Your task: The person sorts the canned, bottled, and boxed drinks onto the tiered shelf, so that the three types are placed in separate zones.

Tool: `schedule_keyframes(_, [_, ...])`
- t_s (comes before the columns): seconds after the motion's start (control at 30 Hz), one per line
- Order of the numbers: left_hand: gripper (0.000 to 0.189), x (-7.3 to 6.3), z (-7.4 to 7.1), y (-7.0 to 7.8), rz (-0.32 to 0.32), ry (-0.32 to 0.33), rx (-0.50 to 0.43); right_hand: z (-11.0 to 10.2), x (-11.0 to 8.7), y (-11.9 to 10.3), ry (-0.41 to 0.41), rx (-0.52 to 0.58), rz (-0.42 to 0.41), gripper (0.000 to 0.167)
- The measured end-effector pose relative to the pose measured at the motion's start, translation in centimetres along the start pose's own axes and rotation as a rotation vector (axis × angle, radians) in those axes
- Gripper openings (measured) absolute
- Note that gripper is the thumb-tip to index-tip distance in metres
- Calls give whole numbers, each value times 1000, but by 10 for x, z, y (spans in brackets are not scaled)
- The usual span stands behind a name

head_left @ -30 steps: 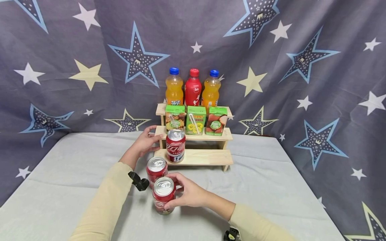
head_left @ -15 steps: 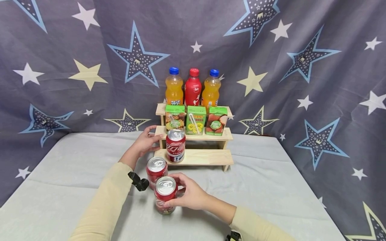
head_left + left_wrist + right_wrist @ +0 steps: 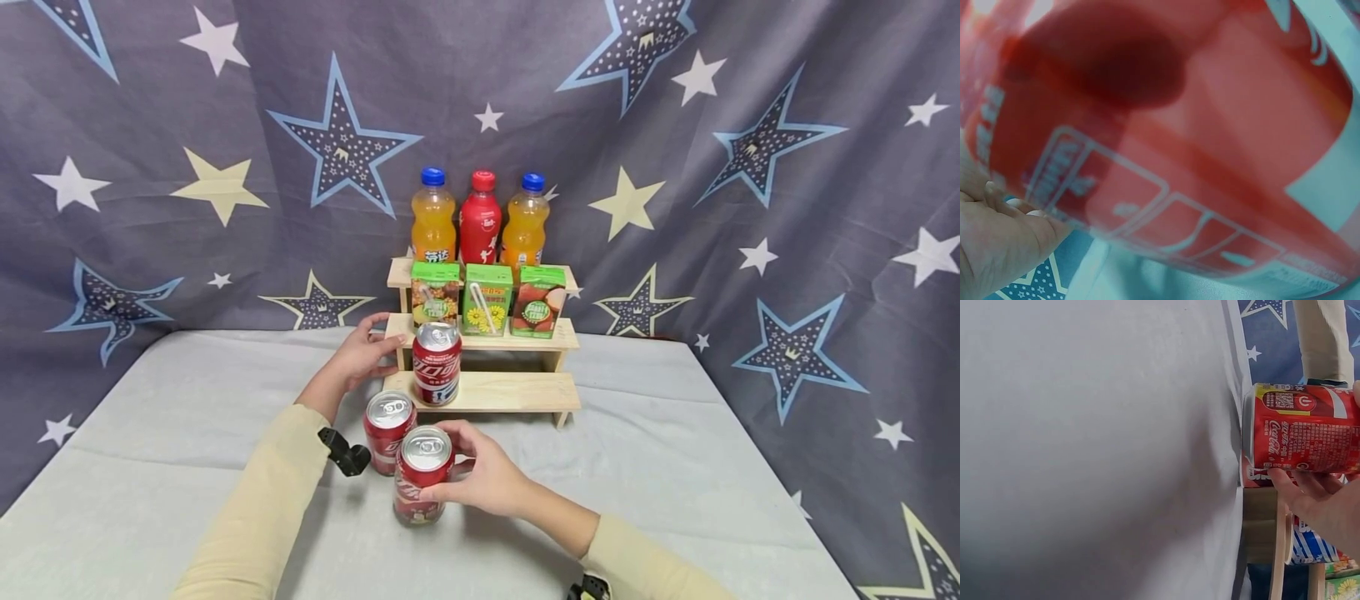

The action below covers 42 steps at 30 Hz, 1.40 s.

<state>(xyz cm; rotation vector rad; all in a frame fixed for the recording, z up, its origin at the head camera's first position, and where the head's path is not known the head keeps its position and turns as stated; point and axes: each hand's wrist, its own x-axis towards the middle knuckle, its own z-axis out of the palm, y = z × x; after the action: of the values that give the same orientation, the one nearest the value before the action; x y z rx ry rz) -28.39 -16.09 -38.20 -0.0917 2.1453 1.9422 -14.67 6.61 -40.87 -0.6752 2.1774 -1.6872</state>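
My right hand [image 3: 487, 473] grips a red Coca-Cola can [image 3: 418, 492] by its side, thumb in front and fingers behind; in the right wrist view the can [image 3: 1304, 434] lies along the fingers. Close behind it stands another red can [image 3: 384, 442], which fills much of the left wrist view. A third red can [image 3: 437, 371] is upright at the left end of the lowest step of a wooden display rack [image 3: 517, 392]. At the rack's left side, my left hand [image 3: 360, 354] holds the end of the middle step, thumb and fingers around its edge.
Three green juice boxes [image 3: 487, 300] line the middle step. On the top step stand two orange soda bottles [image 3: 433, 212] and a red bottle [image 3: 480, 217] between them. A star-patterned cloth [image 3: 675, 150] hangs behind the grey-covered table [image 3: 660, 467].
My right hand has shifted the can it holds to the right and slightly toward the rack. The left hand stays at the rack's side.
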Motion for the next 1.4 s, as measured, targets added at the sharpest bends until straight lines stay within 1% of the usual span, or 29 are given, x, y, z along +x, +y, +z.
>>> schedule_keyframes(0.33, [68,1,0,-2,-5,3,6,-8,-2,-4,30,-12,1,67])
schedule_keyframes(0.7, [69,1,-1,-2,0,3,11,-28,-4,-9,76,-44,-30,67])
schedule_keyframes(1.03, [69,1,0,-2,-3,4,4,-49,-8,-9,163,-99,-49,67])
schedule_keyframes(1.27, [69,3,-1,-3,-13,5,0,-63,-7,-8,221,-151,-30,68])
schedule_keyframes(1.4, [69,4,-2,-4,-11,1,3,-71,-5,-8,254,-151,-19,69])
